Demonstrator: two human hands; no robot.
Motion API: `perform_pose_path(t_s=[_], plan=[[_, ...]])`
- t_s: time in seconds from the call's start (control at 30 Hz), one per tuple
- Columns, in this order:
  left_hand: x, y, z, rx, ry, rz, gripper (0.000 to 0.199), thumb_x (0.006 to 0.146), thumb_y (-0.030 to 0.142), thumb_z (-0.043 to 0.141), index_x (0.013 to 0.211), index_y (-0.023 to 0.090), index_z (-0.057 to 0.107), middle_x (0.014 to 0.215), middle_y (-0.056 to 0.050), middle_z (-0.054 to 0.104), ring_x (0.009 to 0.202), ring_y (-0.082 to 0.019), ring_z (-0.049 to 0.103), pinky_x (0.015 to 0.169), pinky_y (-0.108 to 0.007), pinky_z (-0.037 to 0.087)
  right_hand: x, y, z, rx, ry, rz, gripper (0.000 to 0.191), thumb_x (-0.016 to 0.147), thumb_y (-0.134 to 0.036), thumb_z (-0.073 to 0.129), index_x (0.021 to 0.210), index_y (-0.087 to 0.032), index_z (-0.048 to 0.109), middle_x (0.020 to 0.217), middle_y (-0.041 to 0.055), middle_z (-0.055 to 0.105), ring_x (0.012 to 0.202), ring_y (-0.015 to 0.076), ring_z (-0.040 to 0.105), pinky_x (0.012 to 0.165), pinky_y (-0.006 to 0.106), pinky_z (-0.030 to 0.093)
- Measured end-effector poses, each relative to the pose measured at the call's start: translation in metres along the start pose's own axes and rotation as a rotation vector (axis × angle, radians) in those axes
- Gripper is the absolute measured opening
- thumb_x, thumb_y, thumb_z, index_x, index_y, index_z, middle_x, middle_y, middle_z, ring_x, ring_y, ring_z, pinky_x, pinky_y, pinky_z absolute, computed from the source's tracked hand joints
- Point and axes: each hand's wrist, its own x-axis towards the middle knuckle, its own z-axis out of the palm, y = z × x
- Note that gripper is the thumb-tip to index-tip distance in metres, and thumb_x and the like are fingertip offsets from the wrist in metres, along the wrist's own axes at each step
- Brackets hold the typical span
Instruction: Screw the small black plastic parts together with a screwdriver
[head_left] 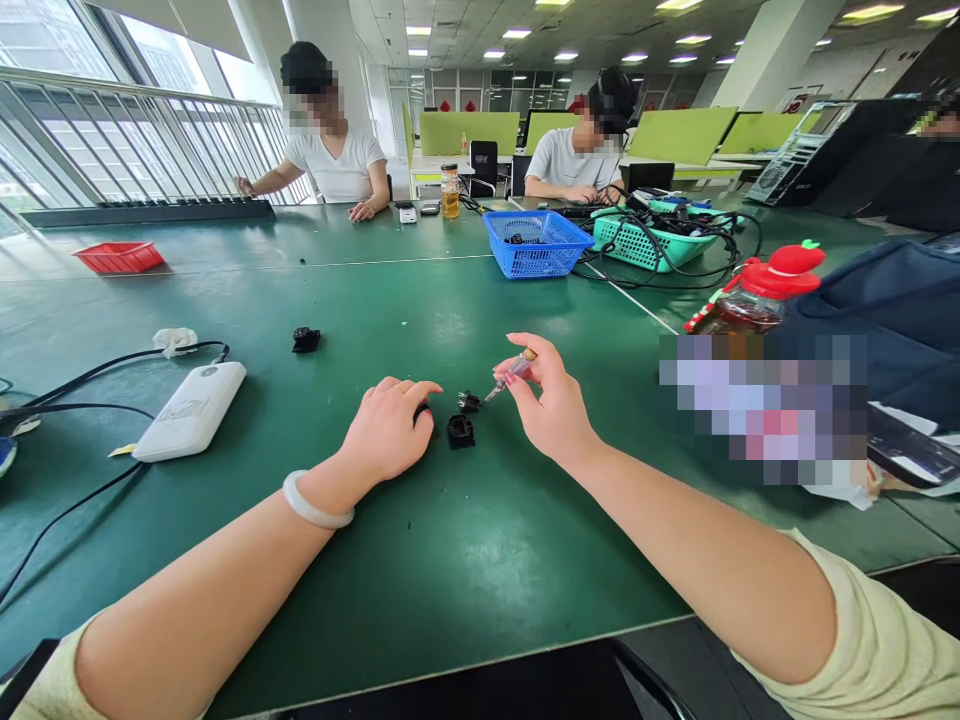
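My right hand (551, 400) grips a small screwdriver (517, 367) with a clear handle. Its thin shaft slants down to the left, and its tip meets a small black part with metal prongs (469, 401) on the table; contact is too small to confirm. Just in front of that part lies a black hollow housing (460, 432). To the left, my left hand (386, 428) rests on the table with curled fingers and its index finger pointing right. A dark piece (423, 408) shows between its thumb and index finger, mostly hidden by the hand.
A white power bank (191, 412) with black cables lies left. Another black part (305, 340) sits beyond it. Farther off are a red tray (120, 257), a blue basket (536, 243) and a green basket (652, 240) with cables. A red-lidded jar (757, 290) stands right. Two people sit opposite.
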Motion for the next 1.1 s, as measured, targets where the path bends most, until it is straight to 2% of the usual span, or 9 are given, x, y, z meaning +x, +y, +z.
perform_pose_path(t_s=[0.1, 0.2, 0.27, 0.43, 0.6, 0.77, 0.93, 1.0, 1.1], plan=[[0.001, 0.008, 0.005, -0.101, -0.01, 0.229, 0.044, 0.094, 0.039, 0.046, 0.133, 0.02, 0.056, 0.128, -0.01, 0.062, 0.123, -0.029, 0.051, 0.109, -0.048, 0.04, 0.001, -0.001, 0.0, -0.008, 0.005, -0.003, 0.035, 0.094, -0.022, 0.047, 0.13, -0.027, 0.046, 0.099, 0.0031, 0.072, 0.091, 0.0181, 0.071, 0.088, 0.039, 0.057], [0.003, 0.012, 0.013, -0.146, -0.102, 0.392, 0.051, 0.094, 0.043, 0.051, 0.14, 0.022, 0.05, 0.149, -0.011, 0.046, 0.142, -0.031, 0.033, 0.117, -0.05, 0.032, 0.002, -0.001, 0.0, -0.014, 0.015, -0.014, 0.035, 0.094, -0.022, 0.047, 0.129, -0.027, 0.047, 0.099, 0.0034, 0.072, 0.089, 0.0178, 0.071, 0.087, 0.039, 0.057], [0.004, 0.013, 0.019, -0.149, -0.158, 0.413, 0.042, 0.097, 0.04, 0.046, 0.135, 0.022, 0.055, 0.152, -0.01, 0.042, 0.145, -0.031, 0.029, 0.119, -0.05, 0.03, 0.002, -0.001, 0.0, -0.016, 0.022, -0.017, 0.035, 0.094, -0.022, 0.047, 0.128, -0.026, 0.047, 0.098, 0.0035, 0.072, 0.088, 0.0178, 0.071, 0.087, 0.038, 0.057], [0.007, 0.006, 0.023, -0.165, -0.144, 0.349, 0.034, 0.098, 0.031, 0.039, 0.12, 0.02, 0.063, 0.143, -0.01, 0.051, 0.132, -0.025, 0.048, 0.115, -0.045, 0.038, 0.002, 0.001, 0.001, -0.009, 0.025, 0.001, 0.035, 0.094, -0.022, 0.048, 0.129, -0.026, 0.046, 0.099, 0.0035, 0.073, 0.09, 0.0179, 0.071, 0.087, 0.037, 0.057], [0.01, -0.02, 0.02, -0.123, -0.075, 0.183, 0.036, 0.096, 0.033, 0.039, 0.119, 0.02, 0.063, 0.139, -0.01, 0.053, 0.128, -0.026, 0.051, 0.114, -0.044, 0.038, 0.004, 0.0, -0.001, -0.002, 0.031, 0.024, 0.035, 0.093, -0.021, 0.048, 0.127, -0.026, 0.047, 0.097, 0.0035, 0.073, 0.088, 0.0186, 0.072, 0.086, 0.039, 0.058], [0.013, -0.084, 0.006, -0.051, -0.01, -0.016, 0.039, 0.092, 0.038, 0.042, 0.119, 0.018, 0.063, 0.133, -0.011, 0.057, 0.124, -0.026, 0.053, 0.114, -0.045, 0.037, 0.005, -0.002, -0.002, 0.016, 0.006, 0.045, 0.035, 0.093, -0.021, 0.047, 0.128, -0.027, 0.046, 0.097, 0.0037, 0.073, 0.089, 0.0189, 0.072, 0.086, 0.04, 0.058], [0.008, -0.147, -0.013, 0.115, 0.079, -0.379, 0.043, 0.088, 0.032, 0.043, 0.122, 0.015, 0.062, 0.131, -0.014, 0.059, 0.126, -0.029, 0.052, 0.113, -0.044, 0.037, 0.005, -0.004, -0.004, 0.015, -0.01, 0.049, 0.036, 0.093, -0.021, 0.046, 0.129, -0.027, 0.047, 0.1, 0.0044, 0.072, 0.091, 0.0195, 0.072, 0.086, 0.041, 0.057], [0.005, -0.162, -0.019, 0.169, 0.114, -0.523, 0.045, 0.087, 0.03, 0.044, 0.124, 0.014, 0.062, 0.132, -0.017, 0.058, 0.126, -0.032, 0.052, 0.111, -0.046, 0.038, 0.005, -0.004, -0.004, 0.016, -0.016, 0.054, 0.037, 0.093, -0.02, 0.046, 0.129, -0.027, 0.046, 0.1, 0.0045, 0.072, 0.091, 0.0196, 0.072, 0.086, 0.041, 0.058], [0.001, -0.173, -0.026, 0.202, 0.145, -0.659, 0.05, 0.087, 0.03, 0.044, 0.13, 0.009, 0.058, 0.134, -0.023, 0.055, 0.128, -0.036, 0.051, 0.111, -0.049, 0.038, 0.005, -0.004, -0.004, 0.014, -0.015, 0.063, 0.037, 0.093, -0.021, 0.046, 0.129, -0.027, 0.046, 0.1, 0.0047, 0.072, 0.092, 0.0201, 0.072, 0.086, 0.041, 0.057]])
